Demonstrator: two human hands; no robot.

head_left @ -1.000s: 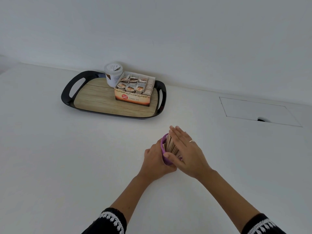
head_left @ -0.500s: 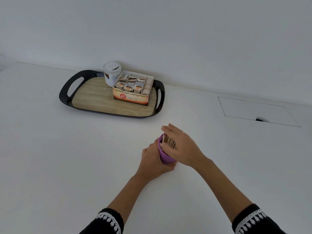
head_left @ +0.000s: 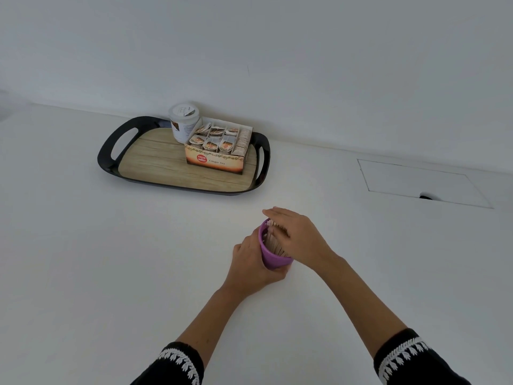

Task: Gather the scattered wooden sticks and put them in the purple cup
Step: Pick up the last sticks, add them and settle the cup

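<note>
The purple cup (head_left: 273,257) stands on the white table just right of centre, tilted a little to the left. A bundle of wooden sticks (head_left: 273,243) fills it, ends showing inside the rim. My left hand (head_left: 251,263) grips the cup's body from the left and below. My right hand (head_left: 295,236) lies over the cup's mouth, fingers stretched out flat across the stick ends and thumb down at the sticks. No loose sticks show on the table.
A black tray (head_left: 111,140) with a wood-look floor sits at the back left, holding an open ginger tea box (head_left: 215,157) and a white jar (head_left: 184,122). A flush hatch (head_left: 422,182) with a finger hole lies at the back right. The wall runs behind.
My right hand has lowered over the cup's mouth and flattened on the stick ends. The sticks have sunk deeper into the cup, which now stands more upright in my left hand.
</note>
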